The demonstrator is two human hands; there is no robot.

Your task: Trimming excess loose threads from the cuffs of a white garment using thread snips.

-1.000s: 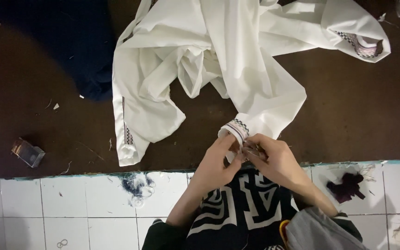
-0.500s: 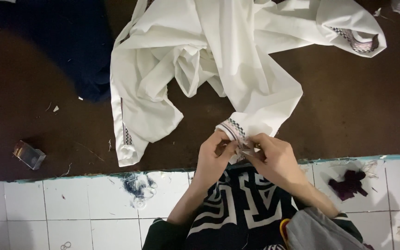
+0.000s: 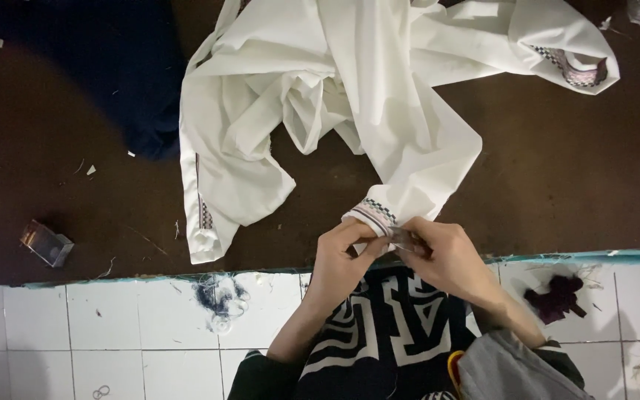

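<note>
Both my hands are on the cuff [image 3: 373, 215] of the white garment [image 3: 350, 111], at the near edge of the dark brown worktop [image 3: 557, 185].

Left hand [image 3: 342, 255]: fingers curled shut, pinching the cuff edge from the left. The cuff has a band of dark patterned trim.

Right hand [image 3: 450, 255]: closed too, holding a small metal tool [image 3: 403, 237] against the cuff. Tool is mostly covered by my fingers, so I can't tell what kind it is. The two hands nearly touch at the cuff.

The garment is spread crumpled across the worktop, from the top middle down to my hands. A second sleeve [image 3: 203, 222] with trim hangs down on the left, ending near the worktop edge. Another trimmed cuff [image 3: 575, 70] lies at the upper right, well apart from my hands.

A dark blue cloth [image 3: 135, 81] lies at the upper left, just beside the white garment. A small clear box [image 3: 46, 243] sits on the worktop far left, well apart from everything.

The floor [image 3: 112, 333] below is white tile. A tangle of dark thread [image 3: 220, 296] lies left of my left arm, and a dark purple scrap [image 3: 557, 296] to the right of my right arm. Bits of thread litter the worktop.
</note>
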